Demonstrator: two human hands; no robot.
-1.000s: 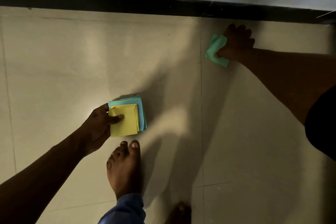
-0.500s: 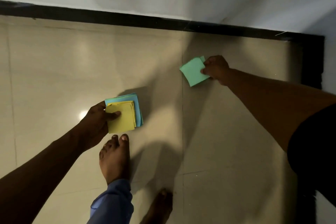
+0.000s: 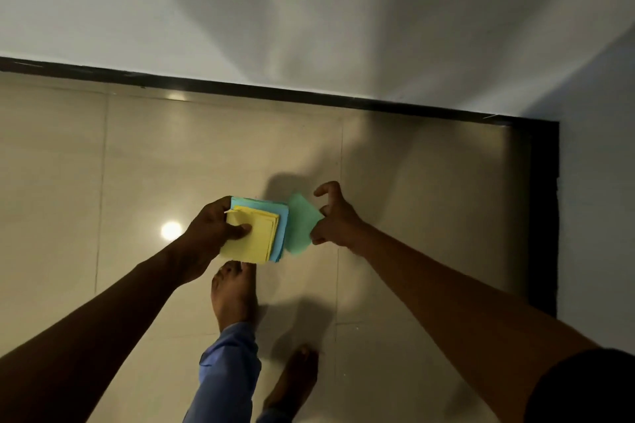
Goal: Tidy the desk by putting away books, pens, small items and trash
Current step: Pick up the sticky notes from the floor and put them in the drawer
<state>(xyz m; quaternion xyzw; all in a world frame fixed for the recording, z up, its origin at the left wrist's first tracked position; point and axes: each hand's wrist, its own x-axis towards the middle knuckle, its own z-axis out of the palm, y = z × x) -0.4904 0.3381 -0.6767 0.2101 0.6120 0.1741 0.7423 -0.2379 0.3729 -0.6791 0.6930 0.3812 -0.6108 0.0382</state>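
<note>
The left hand (image 3: 213,233) grips the yellow-and-blue paper stack (image 3: 256,233) above the floor (image 3: 103,182), thumb pressed on top. Just beyond, the right hand (image 3: 335,220) pinches the green sheet (image 3: 300,225) against the stack's edge — other fingers curled clear. That light pinch could let the sheet slip and flutter down — or jostle loose papers out.

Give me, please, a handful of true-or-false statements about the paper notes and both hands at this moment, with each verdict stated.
1. The left hand grips a stack of notes with yellow sheets on top. True.
2. The green note lies flat on the floor. False: the right hand pinches it beside the stack.
3. Blue sheets show under the yellow ones. True.
4. The person wears shoes. False: a bare foot stands on the tiled floor.
5. The green note is left of the stack. False: it is to its right.
</note>
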